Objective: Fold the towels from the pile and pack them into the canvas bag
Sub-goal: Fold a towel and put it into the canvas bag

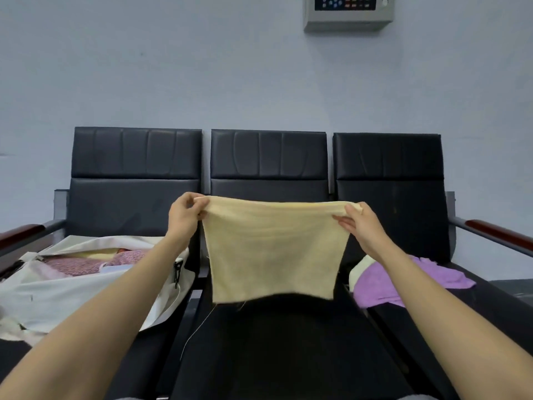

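in front of me i see a row of three black padded seats (268, 157) joined as one bench, set against a plain pale blue-grey wall (202, 67). a grey metal box (349, 13) with small coloured buttons hangs high on that wall. the bench has a grey metal armrest topped in red-brown wood at each end, the left armrest (20, 233) and the right armrest (501, 232). my left hand (184, 215) pinches one top corner of a yellow towel (274, 249) and my right hand (362, 226) pinches the other, so the towel hangs stretched flat in the air above the middle seat (274, 356), its lower edge clear of the cushion and a loose thread trailing from it. on the left seat lies the canvas bag (72, 295), off-white and open at the top, with a pink patterned cloth (75, 265) and other folded pieces showing inside. on the right seat sits a crumpled purple towel (403, 281) with a bit of cream cloth (359, 268) touching its near side. the seat cushions are dark and smooth.
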### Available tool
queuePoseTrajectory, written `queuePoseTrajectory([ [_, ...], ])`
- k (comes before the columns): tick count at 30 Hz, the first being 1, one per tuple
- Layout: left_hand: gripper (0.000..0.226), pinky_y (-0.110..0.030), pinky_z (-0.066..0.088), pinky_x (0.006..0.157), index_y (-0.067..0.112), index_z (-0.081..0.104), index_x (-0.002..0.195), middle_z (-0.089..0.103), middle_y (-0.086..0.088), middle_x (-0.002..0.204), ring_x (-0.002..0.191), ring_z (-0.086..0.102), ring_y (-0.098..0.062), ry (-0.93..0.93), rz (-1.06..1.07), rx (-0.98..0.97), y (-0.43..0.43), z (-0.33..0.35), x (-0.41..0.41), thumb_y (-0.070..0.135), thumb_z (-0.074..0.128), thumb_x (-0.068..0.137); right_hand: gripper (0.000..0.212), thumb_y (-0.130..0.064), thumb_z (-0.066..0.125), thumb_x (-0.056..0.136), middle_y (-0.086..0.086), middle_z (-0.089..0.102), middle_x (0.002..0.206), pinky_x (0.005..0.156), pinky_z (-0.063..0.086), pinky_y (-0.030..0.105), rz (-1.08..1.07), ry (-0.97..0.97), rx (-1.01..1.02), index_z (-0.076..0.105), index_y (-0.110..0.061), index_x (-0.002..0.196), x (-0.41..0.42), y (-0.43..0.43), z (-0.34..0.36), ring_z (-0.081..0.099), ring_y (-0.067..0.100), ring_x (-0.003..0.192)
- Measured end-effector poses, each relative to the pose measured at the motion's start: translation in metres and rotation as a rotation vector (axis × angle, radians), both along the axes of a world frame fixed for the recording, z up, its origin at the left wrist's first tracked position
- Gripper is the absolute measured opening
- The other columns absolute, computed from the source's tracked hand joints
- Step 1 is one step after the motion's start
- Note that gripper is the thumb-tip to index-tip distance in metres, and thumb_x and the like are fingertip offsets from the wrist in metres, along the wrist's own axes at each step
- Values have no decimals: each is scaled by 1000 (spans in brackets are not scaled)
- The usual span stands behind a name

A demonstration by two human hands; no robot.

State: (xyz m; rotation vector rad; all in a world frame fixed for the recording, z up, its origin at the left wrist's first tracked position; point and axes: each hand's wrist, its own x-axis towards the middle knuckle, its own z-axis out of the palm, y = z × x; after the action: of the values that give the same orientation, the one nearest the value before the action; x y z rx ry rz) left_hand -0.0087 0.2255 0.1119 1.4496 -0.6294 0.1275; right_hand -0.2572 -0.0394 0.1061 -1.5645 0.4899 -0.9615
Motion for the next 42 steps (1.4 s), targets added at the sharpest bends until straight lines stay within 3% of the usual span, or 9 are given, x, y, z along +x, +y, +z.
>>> queuePoseTrajectory([
  [8,11,-37,48,71,17,55,88,58,-1,86,79,54,-15,106,-106,123,21,-82,-11,22,52,98,28,-30,52,98,2,48,77,66,33,31,-131,352,-305,52,-5,83,-21,0,-53,43,15,74],
  [13,11,-28,47,55,11,53,93,53,-4,81,71,52,-15,272,-281,395,36,-131,-20,19,50,99,23,-32,48,100,1,56,94,79,44,34,-16,552,-197,55,-10,99,-39,9,-96,52,17,93],
  [16,9,-28,53,58,9,53,95,56,-6,80,69,57,-14,480,-426,590,44,-157,-21,17,52,98,26,-35,47,99,4,59,105,71,46,30,95,788,-84,54,-12,110,-44,5,-133,56,18,95],
  [19,11,-31,54,62,9,54,93,57,-6,80,71,59,-16,533,-379,704,40,-187,-16,18,53,98,22,-28,50,97,5,59,94,64,46,29,142,939,-35,54,-8,104,-42,4,-166,56,17,82],
  [28,15,-25,36,48,9,48,93,46,-4,74,61,45,-16,485,-268,659,-1,-198,10,21,46,102,47,-31,45,101,9,47,139,84,48,34,-35,863,-60,38,-12,144,-5,-25,-178,50,26,120],
  [32,17,-20,37,38,9,46,88,44,-4,71,56,43,-16,520,-236,667,-5,-214,26,18,46,102,47,-31,47,100,9,48,139,100,42,39,-75,826,-84,42,-10,141,21,-37,-187,48,27,124],
  [36,18,-29,45,57,9,49,86,51,-9,78,69,51,-21,482,-113,757,-7,-236,31,21,51,98,25,-27,53,96,5,60,107,78,46,32,-57,960,-136,57,-12,116,36,-40,-216,57,20,96],
  [39,28,-28,43,54,13,46,80,51,-5,76,66,51,-17,415,-84,817,-7,-239,39,31,66,89,20,-23,57,94,2,58,101,62,38,26,-62,996,-217,56,-12,111,39,-42,-224,53,17,89],
  [42,58,-33,53,72,11,53,103,60,-5,102,91,61,-19,355,-97,1017,-6,-237,41,39,84,63,15,-17,56,94,5,58,99,59,36,27,-79,966,-285,54,-10,107,40,-43,-228,53,18,85],
])
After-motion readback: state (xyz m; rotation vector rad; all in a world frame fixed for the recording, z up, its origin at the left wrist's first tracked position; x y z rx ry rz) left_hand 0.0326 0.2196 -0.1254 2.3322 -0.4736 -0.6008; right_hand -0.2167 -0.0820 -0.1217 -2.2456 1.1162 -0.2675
